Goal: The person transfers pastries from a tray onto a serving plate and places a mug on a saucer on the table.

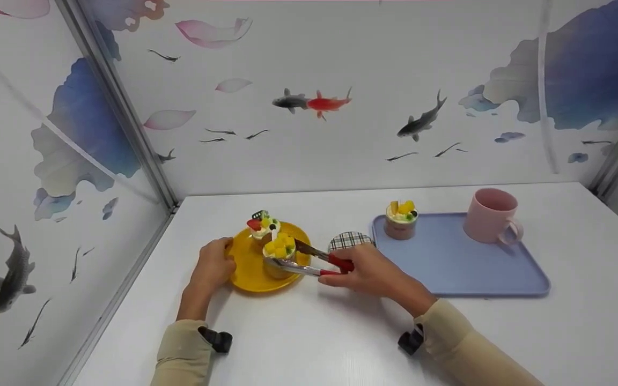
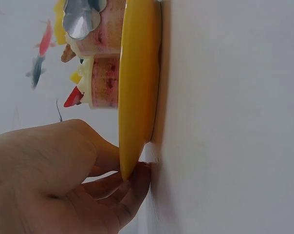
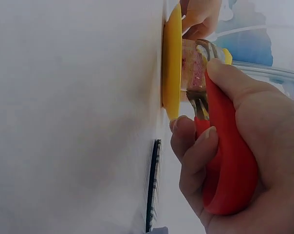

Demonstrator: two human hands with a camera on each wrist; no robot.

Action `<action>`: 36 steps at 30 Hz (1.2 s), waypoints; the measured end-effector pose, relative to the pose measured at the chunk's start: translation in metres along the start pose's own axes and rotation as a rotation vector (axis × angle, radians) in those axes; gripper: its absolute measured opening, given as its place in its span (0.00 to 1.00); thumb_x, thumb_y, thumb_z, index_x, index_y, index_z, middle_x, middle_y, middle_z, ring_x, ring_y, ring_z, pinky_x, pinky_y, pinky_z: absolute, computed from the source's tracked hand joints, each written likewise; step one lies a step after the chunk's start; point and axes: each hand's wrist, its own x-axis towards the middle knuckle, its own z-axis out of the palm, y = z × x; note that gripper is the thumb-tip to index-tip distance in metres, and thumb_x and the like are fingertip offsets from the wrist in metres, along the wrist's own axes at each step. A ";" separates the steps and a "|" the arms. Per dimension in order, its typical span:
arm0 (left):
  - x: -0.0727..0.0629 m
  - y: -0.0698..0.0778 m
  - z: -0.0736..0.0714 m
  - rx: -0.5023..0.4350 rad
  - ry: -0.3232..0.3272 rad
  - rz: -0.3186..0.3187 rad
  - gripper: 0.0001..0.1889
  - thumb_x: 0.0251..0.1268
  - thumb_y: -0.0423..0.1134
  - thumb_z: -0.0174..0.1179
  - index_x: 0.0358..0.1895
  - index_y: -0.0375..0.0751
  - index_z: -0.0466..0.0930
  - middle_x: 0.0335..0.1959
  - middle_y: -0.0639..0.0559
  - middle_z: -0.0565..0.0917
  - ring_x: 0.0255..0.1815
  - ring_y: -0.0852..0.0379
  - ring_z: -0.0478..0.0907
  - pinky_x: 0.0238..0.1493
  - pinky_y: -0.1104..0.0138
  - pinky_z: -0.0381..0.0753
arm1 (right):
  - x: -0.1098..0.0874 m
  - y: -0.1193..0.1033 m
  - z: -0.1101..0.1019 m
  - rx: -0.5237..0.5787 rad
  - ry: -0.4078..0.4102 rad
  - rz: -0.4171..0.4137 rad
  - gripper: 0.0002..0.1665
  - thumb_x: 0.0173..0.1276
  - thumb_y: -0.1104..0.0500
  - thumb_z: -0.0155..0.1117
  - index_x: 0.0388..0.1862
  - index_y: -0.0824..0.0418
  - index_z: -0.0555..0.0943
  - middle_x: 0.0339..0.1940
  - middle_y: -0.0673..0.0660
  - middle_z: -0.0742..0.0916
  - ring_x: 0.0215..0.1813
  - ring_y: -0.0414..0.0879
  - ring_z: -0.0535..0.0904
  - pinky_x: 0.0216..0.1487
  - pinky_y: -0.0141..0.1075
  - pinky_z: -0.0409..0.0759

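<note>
My left hand (image 1: pixel 214 265) pinches the left rim of a yellow plate (image 1: pixel 245 276), thumb above and fingers beneath in the left wrist view. Two small dessert cups stand on that plate. The farther cup (image 1: pixel 264 225) has a strawberry piece and cream on top; the nearer cup (image 1: pixel 278 254) carries yellow fruit cubes. In my right hand (image 1: pixel 370 271) are red-handled metal tongs (image 3: pixel 227 156), gripped around the handles. The tongs' metal ends lie on either side of the nearer cup, which sits upright on the plate.
A round checked coaster (image 1: pixel 351 240) lies beyond my right hand, partly covered by it. To the right, a blue-grey tray (image 1: pixel 464 273) bears another fruit-topped cup (image 1: pixel 401 220) and a pink mug (image 1: pixel 491 215). Printed white walls stand at the back and left.
</note>
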 end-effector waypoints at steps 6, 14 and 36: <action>0.000 0.000 -0.001 -0.019 -0.004 -0.009 0.32 0.75 0.23 0.55 0.82 0.29 0.64 0.81 0.30 0.70 0.75 0.38 0.73 0.84 0.45 0.68 | -0.005 -0.001 -0.005 -0.017 -0.037 0.016 0.21 0.67 0.33 0.76 0.45 0.46 0.90 0.28 0.42 0.83 0.34 0.38 0.77 0.28 0.28 0.73; -0.002 0.000 0.000 0.001 0.020 0.024 0.31 0.76 0.24 0.53 0.81 0.27 0.65 0.80 0.29 0.70 0.79 0.37 0.71 0.85 0.45 0.66 | -0.010 -0.004 -0.009 -0.058 -0.067 0.030 0.32 0.67 0.31 0.75 0.57 0.52 0.92 0.29 0.42 0.84 0.34 0.40 0.77 0.27 0.28 0.71; 0.001 -0.001 0.000 -0.021 -0.003 -0.003 0.32 0.76 0.24 0.54 0.82 0.28 0.64 0.81 0.30 0.70 0.79 0.37 0.70 0.85 0.46 0.67 | -0.019 -0.003 -0.025 0.074 -0.134 0.119 0.21 0.68 0.36 0.77 0.51 0.45 0.92 0.34 0.47 0.89 0.27 0.41 0.83 0.28 0.34 0.87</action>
